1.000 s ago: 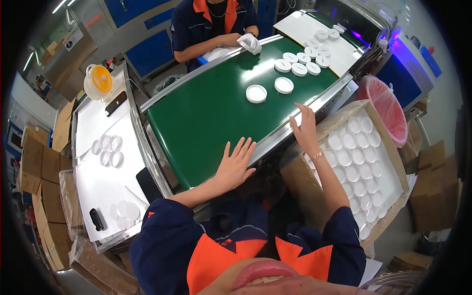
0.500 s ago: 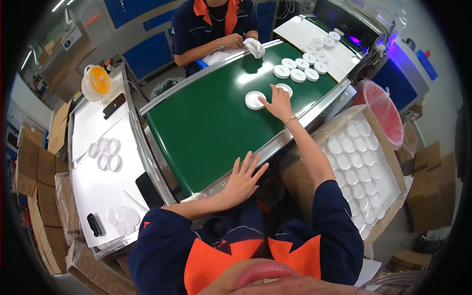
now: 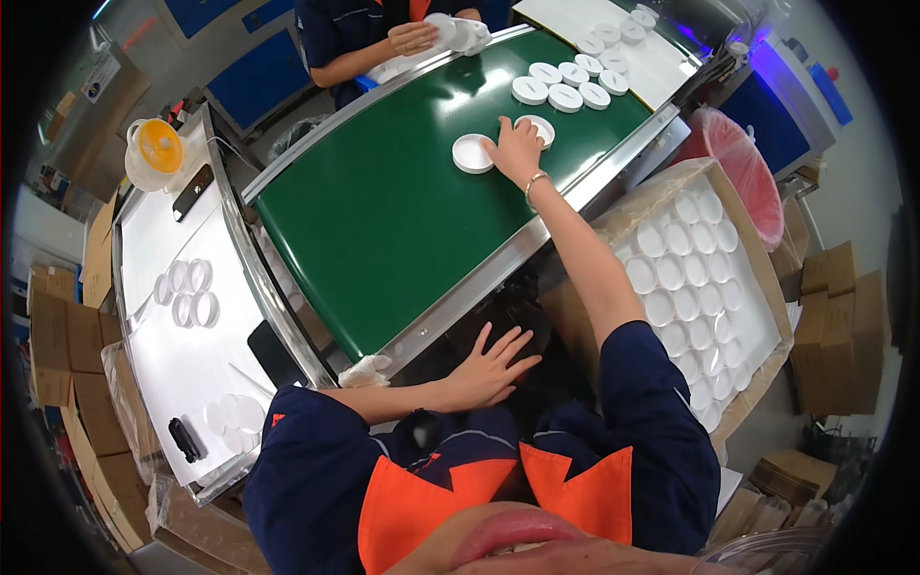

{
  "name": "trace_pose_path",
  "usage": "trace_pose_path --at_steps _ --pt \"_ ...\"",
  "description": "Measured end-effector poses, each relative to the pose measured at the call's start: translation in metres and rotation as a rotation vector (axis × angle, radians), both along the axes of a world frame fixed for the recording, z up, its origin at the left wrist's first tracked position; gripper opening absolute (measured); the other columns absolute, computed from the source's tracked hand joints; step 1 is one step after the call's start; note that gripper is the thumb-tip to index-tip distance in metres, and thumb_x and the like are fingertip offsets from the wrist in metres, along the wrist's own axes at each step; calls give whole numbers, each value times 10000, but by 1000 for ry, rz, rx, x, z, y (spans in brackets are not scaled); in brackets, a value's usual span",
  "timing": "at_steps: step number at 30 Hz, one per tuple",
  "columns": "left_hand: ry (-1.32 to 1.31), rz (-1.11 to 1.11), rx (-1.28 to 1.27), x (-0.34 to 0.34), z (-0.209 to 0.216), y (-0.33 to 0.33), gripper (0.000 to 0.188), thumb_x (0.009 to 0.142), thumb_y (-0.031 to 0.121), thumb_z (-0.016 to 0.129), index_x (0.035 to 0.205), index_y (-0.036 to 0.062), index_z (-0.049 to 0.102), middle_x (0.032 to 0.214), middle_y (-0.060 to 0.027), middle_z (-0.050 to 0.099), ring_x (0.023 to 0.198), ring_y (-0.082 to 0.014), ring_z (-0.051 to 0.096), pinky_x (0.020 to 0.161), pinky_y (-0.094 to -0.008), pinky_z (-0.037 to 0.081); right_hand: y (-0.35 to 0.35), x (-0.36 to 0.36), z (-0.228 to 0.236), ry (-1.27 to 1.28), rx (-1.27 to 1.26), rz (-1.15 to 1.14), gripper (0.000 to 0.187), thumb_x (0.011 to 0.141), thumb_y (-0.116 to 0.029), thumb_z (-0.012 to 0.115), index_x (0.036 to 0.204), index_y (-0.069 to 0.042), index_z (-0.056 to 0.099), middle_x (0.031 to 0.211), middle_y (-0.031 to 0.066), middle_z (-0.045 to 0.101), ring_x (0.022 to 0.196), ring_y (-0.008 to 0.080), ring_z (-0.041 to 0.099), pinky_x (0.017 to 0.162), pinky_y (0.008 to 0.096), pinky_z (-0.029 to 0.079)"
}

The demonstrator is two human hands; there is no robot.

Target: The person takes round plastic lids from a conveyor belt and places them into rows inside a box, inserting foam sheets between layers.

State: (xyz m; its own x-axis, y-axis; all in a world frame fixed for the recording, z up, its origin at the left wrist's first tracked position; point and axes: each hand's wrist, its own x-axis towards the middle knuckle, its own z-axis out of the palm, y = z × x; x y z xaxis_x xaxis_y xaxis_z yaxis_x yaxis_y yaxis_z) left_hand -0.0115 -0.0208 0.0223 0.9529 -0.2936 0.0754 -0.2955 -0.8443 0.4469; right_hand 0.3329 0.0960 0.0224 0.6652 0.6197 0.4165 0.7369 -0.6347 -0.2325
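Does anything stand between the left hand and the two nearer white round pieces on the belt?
Yes: the metal rail beside the green belt, and the right hand, which partly covers the right white piece.

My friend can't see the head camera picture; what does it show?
A person's right hand reaches to two round white caps on a green conveyor belt; the left hand is open and empty beside it. Across the belt, a co-worker holds something white; a carton at right holds round white pieces.

no legible text, pale sign (image 3: pixel 101 79) too blurred
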Motion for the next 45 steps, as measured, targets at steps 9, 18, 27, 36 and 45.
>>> trace_pose_path --at_steps 9,18,27,36,45 --pt "26 3 -32 -3 1 4 710 825 260 696 1437 157 351 1521 -205 252 1418 -375 255 1104 -641 211 3 -19 1 -13 57 -21 470 782 -353 737 1131 -79 581 1105 183 520 1053 347 506 825 494 414" --pt "42 -19 -72 -2 -4 -1 725 819 249 696 1441 141 340 1514 -214 259 1416 -369 255 1099 -619 244 -4 -24 -3 -26 84 101 457 757 -77 655 1202 -89 553 987 119 635 925 287 638 750 448 490" --pt "45 -34 -76 -1 -5 0 713 811 242 695 1430 137 356 1505 -215 275 1412 -367 267 1098 -611 250 -5 -24 6 43 118 80 648 716 -47 670 1327 -73 455 940 120 668 783 286 668 616 421 532" --pt "37 -84 -45 -3 -9 -5 679 827 246 682 1420 140 369 1497 -206 291 1398 -363 290 1097 -605 264 10 2 10 88 31 220 498 836 -149 620 1320 -136 504 951 145 676 851 319 668 703 456 523" --pt "23 -100 -8 -6 -13 -5 665 852 264 667 1432 147 364 1502 -213 278 1399 -367 289 1096 -600 276 65 10 37 104 -585 166 469 826 -492 642 1205 -217 643 1065 132 687 1011 324 656 851 428 535"
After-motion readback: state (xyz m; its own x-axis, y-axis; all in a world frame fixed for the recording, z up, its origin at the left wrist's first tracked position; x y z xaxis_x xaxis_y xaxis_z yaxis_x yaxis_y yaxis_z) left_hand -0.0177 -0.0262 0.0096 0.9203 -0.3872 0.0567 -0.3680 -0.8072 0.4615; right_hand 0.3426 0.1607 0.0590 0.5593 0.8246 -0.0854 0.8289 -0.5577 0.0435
